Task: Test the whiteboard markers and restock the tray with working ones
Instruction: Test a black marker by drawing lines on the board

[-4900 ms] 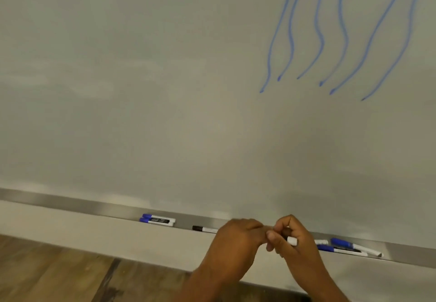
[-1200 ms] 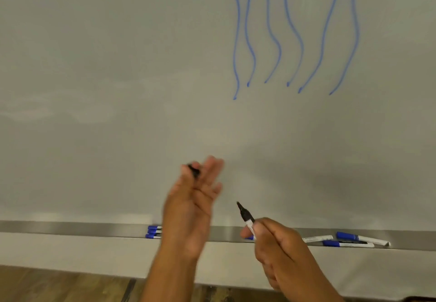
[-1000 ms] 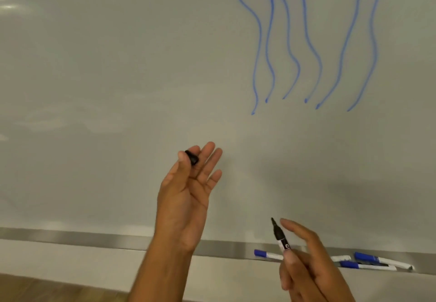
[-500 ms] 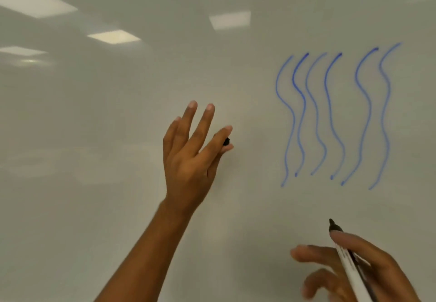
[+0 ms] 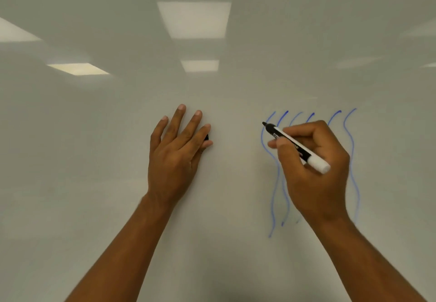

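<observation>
Right hand (image 5: 313, 171), right of centre: fingers curling round the black marker (image 5: 296, 148) in a writing grip, tip pointing up-left at the whiteboard (image 5: 94, 160), apparently for a test stroke over the blue lines (image 5: 273, 195). Left hand (image 5: 175, 150), centre: fingers lying straight and spread, thumb and forefinger pinching the cap (image 5: 207, 137), likely keeping it ready for recapping. Tray: not showing.

One whiteboard (image 5: 94, 136). Two hands: the left hand (image 5: 174, 155) and the right hand (image 5: 313, 179). One marker (image 5: 305, 154), black-tipped with a white end. One small black cap (image 5: 207, 137), only a sliver of it showing. Six blue wavy lines (image 5: 273, 207), several partly hidden behind the right hand. Four bright light reflections (image 5: 193, 19) on the whiteboard; fainter ones at the right are too dim to count.
</observation>
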`<act>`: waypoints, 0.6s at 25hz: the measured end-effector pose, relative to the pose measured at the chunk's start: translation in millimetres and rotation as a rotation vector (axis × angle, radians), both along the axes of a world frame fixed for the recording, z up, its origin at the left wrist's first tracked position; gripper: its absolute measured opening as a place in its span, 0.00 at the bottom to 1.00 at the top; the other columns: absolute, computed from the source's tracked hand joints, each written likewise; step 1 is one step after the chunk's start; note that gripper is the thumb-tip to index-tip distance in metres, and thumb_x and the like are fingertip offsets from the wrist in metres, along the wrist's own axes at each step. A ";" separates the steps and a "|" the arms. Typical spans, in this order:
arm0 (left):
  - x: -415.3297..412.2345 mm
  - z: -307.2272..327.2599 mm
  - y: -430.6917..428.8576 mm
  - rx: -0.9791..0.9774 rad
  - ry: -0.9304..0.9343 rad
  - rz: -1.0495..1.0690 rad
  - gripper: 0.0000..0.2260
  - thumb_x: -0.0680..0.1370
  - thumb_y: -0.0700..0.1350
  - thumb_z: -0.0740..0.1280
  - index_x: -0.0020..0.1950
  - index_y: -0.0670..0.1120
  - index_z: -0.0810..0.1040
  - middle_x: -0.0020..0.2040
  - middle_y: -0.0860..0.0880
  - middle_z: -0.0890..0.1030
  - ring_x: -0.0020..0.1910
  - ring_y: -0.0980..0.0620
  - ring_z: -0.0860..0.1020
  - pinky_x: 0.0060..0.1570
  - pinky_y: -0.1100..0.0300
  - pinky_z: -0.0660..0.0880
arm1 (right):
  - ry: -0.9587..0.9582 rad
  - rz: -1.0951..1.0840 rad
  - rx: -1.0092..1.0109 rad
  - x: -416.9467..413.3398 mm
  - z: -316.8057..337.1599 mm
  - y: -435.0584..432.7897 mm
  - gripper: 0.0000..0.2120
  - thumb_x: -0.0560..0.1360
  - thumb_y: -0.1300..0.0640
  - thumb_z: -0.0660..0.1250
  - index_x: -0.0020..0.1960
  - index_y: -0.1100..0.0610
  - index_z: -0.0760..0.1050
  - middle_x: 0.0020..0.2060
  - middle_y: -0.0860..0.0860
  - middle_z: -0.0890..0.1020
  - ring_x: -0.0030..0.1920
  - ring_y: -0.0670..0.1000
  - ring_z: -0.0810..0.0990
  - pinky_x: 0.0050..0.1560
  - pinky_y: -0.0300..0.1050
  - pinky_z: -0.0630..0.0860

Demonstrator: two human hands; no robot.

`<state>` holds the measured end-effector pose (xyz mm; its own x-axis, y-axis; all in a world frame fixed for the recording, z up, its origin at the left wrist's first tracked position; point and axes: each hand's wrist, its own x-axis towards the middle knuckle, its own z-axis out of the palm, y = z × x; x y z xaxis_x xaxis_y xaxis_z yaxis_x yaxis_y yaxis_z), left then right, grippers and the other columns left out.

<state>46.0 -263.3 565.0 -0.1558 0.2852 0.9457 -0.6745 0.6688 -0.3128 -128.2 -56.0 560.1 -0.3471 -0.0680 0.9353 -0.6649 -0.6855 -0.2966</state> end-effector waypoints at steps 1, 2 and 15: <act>-0.2 -0.8 -0.2 0.000 0.004 -0.002 0.15 0.86 0.50 0.68 0.70 0.47 0.82 0.75 0.48 0.77 0.80 0.43 0.69 0.76 0.39 0.68 | 0.011 -0.037 -0.004 -1.8 8.0 -6.9 0.03 0.76 0.55 0.69 0.47 0.53 0.77 0.37 0.48 0.85 0.37 0.51 0.85 0.32 0.49 0.78; -0.6 -1.1 -0.4 -0.002 0.006 -0.005 0.15 0.86 0.50 0.68 0.70 0.47 0.82 0.75 0.48 0.77 0.80 0.43 0.69 0.75 0.39 0.68 | 0.019 -0.081 -0.009 -4.3 13.8 -13.1 0.04 0.77 0.55 0.70 0.46 0.55 0.77 0.36 0.48 0.84 0.36 0.51 0.84 0.33 0.50 0.78; -1.2 -2.4 -3.8 -0.011 0.012 0.015 0.15 0.86 0.50 0.68 0.71 0.46 0.81 0.75 0.47 0.77 0.80 0.43 0.69 0.76 0.39 0.68 | 0.118 -0.324 0.079 -16.4 -14.9 -39.0 0.04 0.75 0.55 0.70 0.43 0.55 0.79 0.31 0.50 0.79 0.30 0.49 0.77 0.29 0.48 0.73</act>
<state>44.8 -267.0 562.6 -0.1490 0.2931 0.9444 -0.6881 0.6552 -0.3119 -144.5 -95.0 545.2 -0.2521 -0.0456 0.9666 -0.8771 -0.4112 -0.2481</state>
